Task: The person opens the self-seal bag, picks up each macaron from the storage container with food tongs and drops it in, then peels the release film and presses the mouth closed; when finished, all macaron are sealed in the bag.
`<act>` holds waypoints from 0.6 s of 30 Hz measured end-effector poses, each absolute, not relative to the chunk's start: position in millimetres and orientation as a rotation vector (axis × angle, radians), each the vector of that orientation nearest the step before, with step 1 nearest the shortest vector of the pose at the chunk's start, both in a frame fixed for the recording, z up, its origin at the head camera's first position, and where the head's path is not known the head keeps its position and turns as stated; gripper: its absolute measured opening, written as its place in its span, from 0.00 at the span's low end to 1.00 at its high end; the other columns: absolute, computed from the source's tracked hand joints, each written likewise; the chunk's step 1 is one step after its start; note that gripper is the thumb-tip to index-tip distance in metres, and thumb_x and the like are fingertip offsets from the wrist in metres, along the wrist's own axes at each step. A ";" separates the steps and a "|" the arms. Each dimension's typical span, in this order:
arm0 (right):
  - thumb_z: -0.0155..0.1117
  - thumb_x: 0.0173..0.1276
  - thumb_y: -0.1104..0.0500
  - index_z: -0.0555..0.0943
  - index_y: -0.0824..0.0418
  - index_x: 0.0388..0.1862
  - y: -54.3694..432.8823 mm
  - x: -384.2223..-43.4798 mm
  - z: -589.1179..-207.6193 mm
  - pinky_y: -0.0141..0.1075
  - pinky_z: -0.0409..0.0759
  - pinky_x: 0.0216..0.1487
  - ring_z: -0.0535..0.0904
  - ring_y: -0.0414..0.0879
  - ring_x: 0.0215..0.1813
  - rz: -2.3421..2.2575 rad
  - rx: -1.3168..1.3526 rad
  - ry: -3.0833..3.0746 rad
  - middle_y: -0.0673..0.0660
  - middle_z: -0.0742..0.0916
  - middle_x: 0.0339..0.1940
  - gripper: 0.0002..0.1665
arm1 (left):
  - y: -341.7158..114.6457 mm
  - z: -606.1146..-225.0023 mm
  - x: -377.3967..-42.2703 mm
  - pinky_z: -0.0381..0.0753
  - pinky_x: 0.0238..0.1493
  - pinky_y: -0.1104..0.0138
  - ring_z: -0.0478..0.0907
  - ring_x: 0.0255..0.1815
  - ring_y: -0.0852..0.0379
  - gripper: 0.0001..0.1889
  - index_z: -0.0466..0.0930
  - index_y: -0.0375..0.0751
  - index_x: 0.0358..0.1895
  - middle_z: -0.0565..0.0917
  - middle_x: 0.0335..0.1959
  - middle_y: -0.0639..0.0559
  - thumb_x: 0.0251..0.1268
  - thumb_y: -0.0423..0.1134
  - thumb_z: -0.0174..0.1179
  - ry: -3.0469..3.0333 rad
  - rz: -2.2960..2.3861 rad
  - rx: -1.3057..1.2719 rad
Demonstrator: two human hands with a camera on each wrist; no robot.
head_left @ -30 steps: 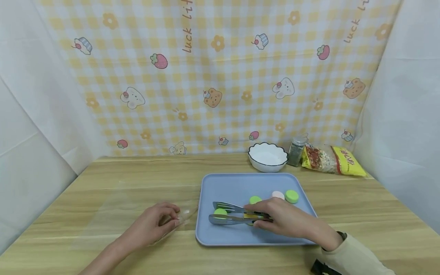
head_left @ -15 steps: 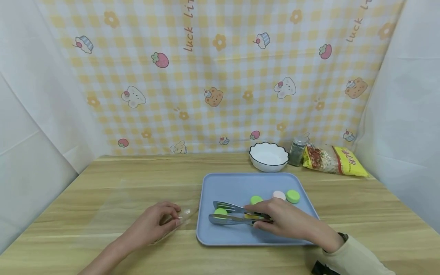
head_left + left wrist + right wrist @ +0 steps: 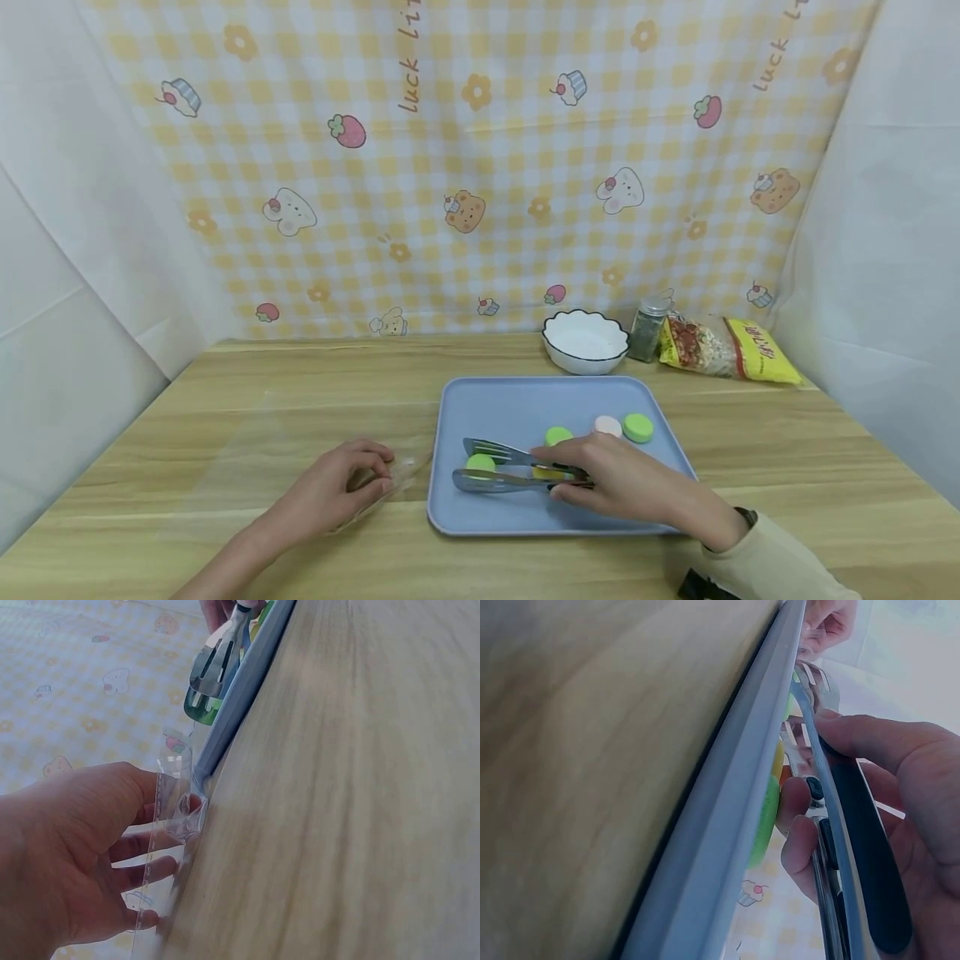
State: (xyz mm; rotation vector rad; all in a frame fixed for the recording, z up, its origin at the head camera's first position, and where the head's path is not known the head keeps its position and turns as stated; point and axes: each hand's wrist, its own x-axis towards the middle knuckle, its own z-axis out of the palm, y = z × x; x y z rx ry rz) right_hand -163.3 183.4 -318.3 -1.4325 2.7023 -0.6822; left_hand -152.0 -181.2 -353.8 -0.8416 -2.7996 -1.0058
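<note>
My left hand point(image 3: 333, 492) lies on the table left of the tray and pinches the edge of a clear plastic bag point(image 3: 174, 795), which spreads flat to the left and is hard to make out. My right hand point(image 3: 611, 479) grips metal food tongs point(image 3: 498, 483) with dark handles, low over the blue tray point(image 3: 510, 400). Their two blades lie on either side of a round green macaron-like piece point(image 3: 481, 464); whether they touch it I cannot tell. Another green piece point(image 3: 558, 435), a yellow piece point(image 3: 547, 472), a pale pink piece point(image 3: 607, 426) and a green piece point(image 3: 638, 427) lie farther right, some partly hidden.
Behind the tray stand a white scalloped bowl point(image 3: 586, 342), a glass jar point(image 3: 648, 331) of dark contents and a yellow food packet point(image 3: 727, 348). A checked cloth point(image 3: 480, 167) hangs at the table's back edge, with white sheets on both sides.
The blades of the tongs have parted very slightly around the green piece. Both hands stay nearly in place, and the other things have not moved.
</note>
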 end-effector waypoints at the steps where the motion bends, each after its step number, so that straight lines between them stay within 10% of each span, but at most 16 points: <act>1: 0.63 0.65 0.57 0.76 0.61 0.57 183.4 -163.2 -318.4 0.25 0.71 0.29 0.67 0.30 0.23 -0.682 -1.433 2.704 0.39 0.79 0.33 0.22 | -181.2 -353.8 -152.0 0.73 0.49 0.53 0.74 0.52 0.49 0.05 0.78 0.55 0.28 0.78 0.48 0.53 0.63 0.41 0.60 -2.800 -1.007 -0.842; 18: 0.64 0.64 0.59 0.77 0.59 0.57 181.7 -160.1 -318.7 0.20 0.64 0.22 0.63 0.28 0.20 -0.627 -1.543 2.765 0.36 0.74 0.24 0.21 | -182.1 -355.4 -154.6 0.71 0.53 0.51 0.72 0.53 0.48 0.06 0.78 0.54 0.28 0.77 0.49 0.53 0.64 0.43 0.59 -2.808 -1.078 -0.849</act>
